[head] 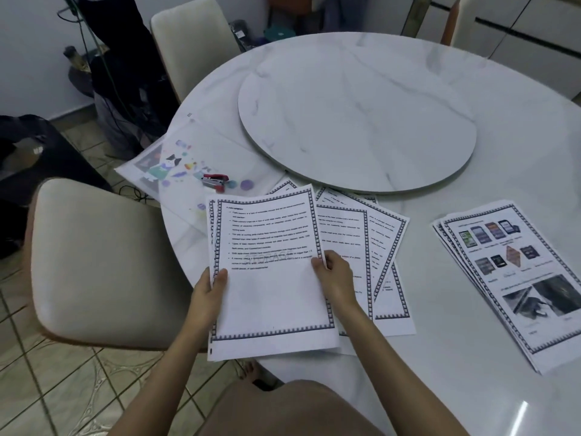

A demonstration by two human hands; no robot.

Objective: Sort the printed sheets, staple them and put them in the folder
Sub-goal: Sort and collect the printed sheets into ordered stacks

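White paper with a black patterned border and lines of small print, the held printed sheet (270, 272), is sitting between both hands, lifted a little over the near edge of the round white marble table (471, 388). The left hand (209, 289) is pinching its left side, thumb on top and fingers underneath. The right hand (334, 278) is curling its fingers round the right side, so the page is not flopping and the words are easy to read. I cannot tell if it is one page or a few together. It looks like the person is checking which pile it belongs to. Just under and past the right hand, more loose bordered sheets (386, 247) are lying spread like a fan, likely so each one is showing. Well off to the right of the right hand, a neater pile of sheets with phone pictures (509, 278) is lying, maybe already sorted. Beyond the left hand, the small red stapler (214, 181) is resting on the clear plastic folder with colourful cartoon stickers (176, 158), both close by for the later steps. Sorting is only partly done, I think; I am not seeing any staples yet.
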